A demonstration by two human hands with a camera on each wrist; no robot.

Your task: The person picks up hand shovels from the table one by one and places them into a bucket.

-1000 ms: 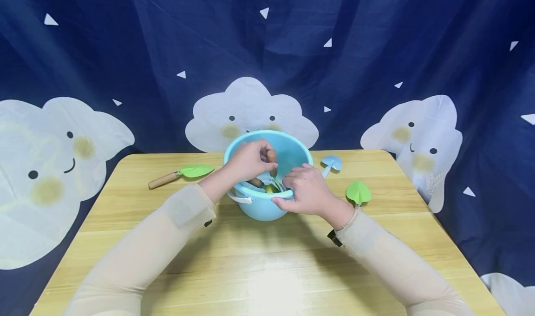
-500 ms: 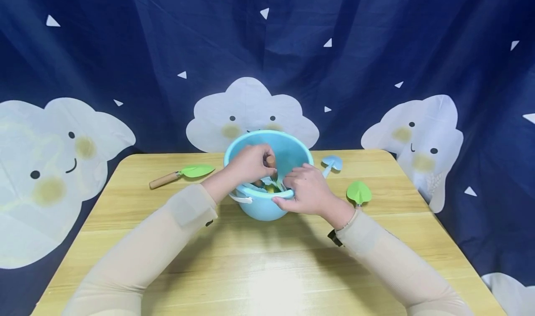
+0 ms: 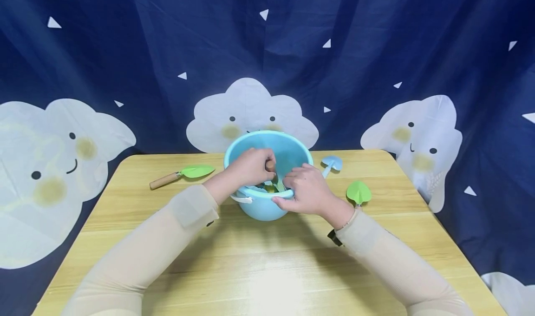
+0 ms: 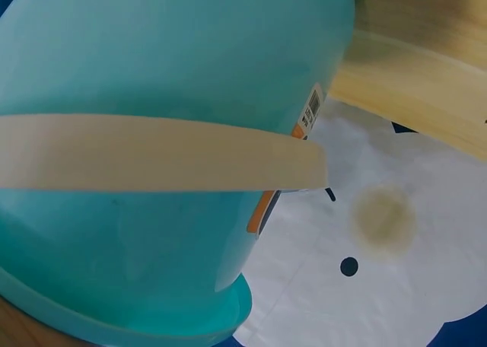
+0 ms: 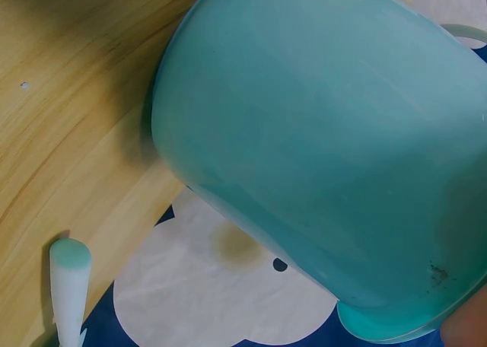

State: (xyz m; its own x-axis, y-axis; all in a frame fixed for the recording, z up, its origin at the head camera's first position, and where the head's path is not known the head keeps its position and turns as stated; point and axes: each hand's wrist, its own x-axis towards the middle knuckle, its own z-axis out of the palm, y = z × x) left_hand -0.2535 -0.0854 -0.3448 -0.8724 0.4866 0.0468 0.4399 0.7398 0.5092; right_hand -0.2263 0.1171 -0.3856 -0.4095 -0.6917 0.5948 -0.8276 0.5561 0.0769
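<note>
A light blue bucket (image 3: 263, 210) stands on the table, tipped a little toward the person. My left hand (image 3: 250, 165) reaches inside it and grips the brown wooden handle (image 3: 270, 166) of a small tool, whose working end is hidden among things in the bucket. Green and yellowish pieces (image 3: 270, 188) show below that hand. My right hand (image 3: 308, 190) holds the near right rim, thumb outside and fingers over the edge. The left wrist view is filled by the bucket's wall (image 4: 152, 58) and its pale carrying handle (image 4: 152, 153).
A green trowel (image 3: 165, 180) with a wooden handle lies left of the bucket. On the right lie a light blue shovel (image 3: 332, 162) and a green leaf-shaped trowel (image 3: 358, 193). Behind the wooden table (image 3: 234, 269) hangs a dark blue curtain (image 3: 267, 42) with clouds.
My left hand has sunk slightly deeper into the bucket, with the wooden handle moving down in its fingers' grip. The right hand and bucket have stayed in place.
</note>
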